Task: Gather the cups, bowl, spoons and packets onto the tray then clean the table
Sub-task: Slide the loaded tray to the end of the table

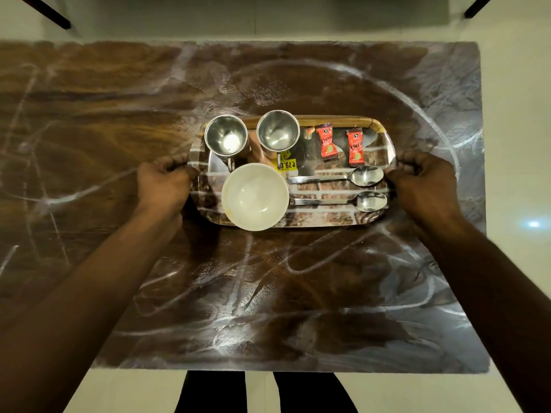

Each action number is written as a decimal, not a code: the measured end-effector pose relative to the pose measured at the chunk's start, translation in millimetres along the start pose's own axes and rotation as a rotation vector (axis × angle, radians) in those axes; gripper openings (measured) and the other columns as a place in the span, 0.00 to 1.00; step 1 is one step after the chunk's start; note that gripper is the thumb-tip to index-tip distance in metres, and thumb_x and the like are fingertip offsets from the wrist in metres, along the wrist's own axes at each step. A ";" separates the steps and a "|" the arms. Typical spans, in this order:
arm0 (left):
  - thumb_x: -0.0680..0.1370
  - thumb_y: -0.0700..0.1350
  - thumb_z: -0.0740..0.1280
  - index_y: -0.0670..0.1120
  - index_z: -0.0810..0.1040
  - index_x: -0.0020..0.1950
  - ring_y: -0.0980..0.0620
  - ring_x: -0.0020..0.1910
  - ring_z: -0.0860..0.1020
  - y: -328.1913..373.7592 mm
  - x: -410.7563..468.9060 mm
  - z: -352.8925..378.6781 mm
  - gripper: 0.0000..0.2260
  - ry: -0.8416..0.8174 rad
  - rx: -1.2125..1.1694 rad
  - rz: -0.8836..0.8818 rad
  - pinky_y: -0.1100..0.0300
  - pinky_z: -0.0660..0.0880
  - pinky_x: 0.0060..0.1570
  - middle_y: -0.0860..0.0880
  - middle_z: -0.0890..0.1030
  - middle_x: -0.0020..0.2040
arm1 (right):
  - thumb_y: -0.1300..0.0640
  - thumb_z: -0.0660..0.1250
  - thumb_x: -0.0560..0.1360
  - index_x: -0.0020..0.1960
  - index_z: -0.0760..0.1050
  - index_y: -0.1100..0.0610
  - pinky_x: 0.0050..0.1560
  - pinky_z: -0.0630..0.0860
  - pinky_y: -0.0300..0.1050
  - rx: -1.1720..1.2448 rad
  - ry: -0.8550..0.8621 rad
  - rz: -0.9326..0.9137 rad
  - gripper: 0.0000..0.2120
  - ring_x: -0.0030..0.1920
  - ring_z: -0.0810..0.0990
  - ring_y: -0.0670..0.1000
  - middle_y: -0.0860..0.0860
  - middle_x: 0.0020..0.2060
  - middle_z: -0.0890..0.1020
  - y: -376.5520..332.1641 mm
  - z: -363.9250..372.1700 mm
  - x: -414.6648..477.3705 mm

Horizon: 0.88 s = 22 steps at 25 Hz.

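Note:
A shiny rectangular tray (325, 220) sits in the middle of the dark wooden table (268, 293). On it stand two steel cups (226, 138) (278, 133) at the back left and a white bowl (255, 197) at the front left. Two red packets (326, 142) (354, 147) lie at the back right, and two steel spoons (343, 177) (346, 201) lie at the front right. My left hand (163, 183) grips the tray's left edge. My right hand (423, 180) grips its right edge.
The table surface shows pale smeared streaks all around the tray. Its far edge meets a light floor, where two dark furniture legs (47, 11) (477, 5) stand at the corners. My legs (262, 391) show below the near edge.

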<state>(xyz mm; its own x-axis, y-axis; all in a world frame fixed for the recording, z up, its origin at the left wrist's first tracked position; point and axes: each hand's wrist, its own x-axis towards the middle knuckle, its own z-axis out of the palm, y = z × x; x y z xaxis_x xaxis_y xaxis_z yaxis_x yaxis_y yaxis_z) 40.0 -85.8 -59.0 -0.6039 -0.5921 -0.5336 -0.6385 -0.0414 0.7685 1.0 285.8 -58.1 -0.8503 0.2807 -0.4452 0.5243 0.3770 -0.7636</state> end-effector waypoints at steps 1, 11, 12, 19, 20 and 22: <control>0.77 0.31 0.71 0.48 0.86 0.47 0.55 0.35 0.87 0.7 -1.3 -7.2 0.12 0.013 -0.011 -0.002 0.61 0.82 0.36 0.51 0.89 0.39 | 0.64 0.72 0.78 0.62 0.85 0.56 0.57 0.86 0.59 0.010 -0.010 -0.007 0.13 0.51 0.90 0.54 0.52 0.49 0.90 -5.6 2.7 -3.0; 0.78 0.31 0.70 0.40 0.87 0.57 0.51 0.37 0.86 74.9 -74.6 -152.4 0.10 0.049 -0.085 0.023 0.56 0.85 0.40 0.42 0.87 0.47 | 0.64 0.74 0.79 0.62 0.85 0.58 0.53 0.87 0.59 0.034 -0.109 -0.109 0.13 0.49 0.90 0.56 0.54 0.49 0.89 -134.6 6.1 -102.8; 0.78 0.32 0.70 0.40 0.87 0.56 0.50 0.38 0.86 86.2 -85.1 -172.1 0.10 0.044 -0.099 0.021 0.54 0.86 0.41 0.41 0.88 0.48 | 0.64 0.74 0.79 0.63 0.85 0.58 0.52 0.88 0.58 0.038 -0.130 -0.130 0.13 0.48 0.90 0.55 0.54 0.49 0.90 -150.2 3.0 -117.4; 0.78 0.29 0.67 0.34 0.86 0.59 0.34 0.52 0.86 131.6 -160.5 -304.1 0.12 0.083 -0.259 0.009 0.38 0.84 0.56 0.30 0.86 0.56 | 0.62 0.74 0.79 0.62 0.86 0.55 0.43 0.86 0.44 0.048 -0.291 -0.274 0.13 0.46 0.91 0.51 0.48 0.48 0.91 -242.1 5.5 -208.1; 0.79 0.29 0.67 0.34 0.86 0.58 0.35 0.51 0.86 134.5 -169.7 -324.2 0.11 0.105 -0.287 0.012 0.40 0.85 0.55 0.29 0.86 0.56 | 0.61 0.74 0.79 0.62 0.86 0.54 0.43 0.87 0.45 0.051 -0.313 -0.295 0.13 0.46 0.91 0.51 0.48 0.49 0.91 -255.3 11.4 -220.2; 0.79 0.29 0.68 0.35 0.87 0.57 0.39 0.46 0.87 135.3 -183.6 -365.3 0.10 0.150 -0.326 0.028 0.50 0.86 0.46 0.31 0.87 0.53 | 0.61 0.74 0.78 0.60 0.87 0.53 0.46 0.87 0.49 0.052 -0.354 -0.324 0.12 0.47 0.91 0.53 0.49 0.49 0.91 -279.7 29.1 -244.0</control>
<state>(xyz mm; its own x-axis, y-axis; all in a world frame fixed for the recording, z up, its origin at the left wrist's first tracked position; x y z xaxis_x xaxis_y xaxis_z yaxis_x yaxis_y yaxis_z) 238.8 -276.7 271.8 -0.5263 -0.7075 -0.4717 -0.4221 -0.2642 0.8672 60.6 86.1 250.5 -0.9378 -0.1649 -0.3055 0.2344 0.3484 -0.9076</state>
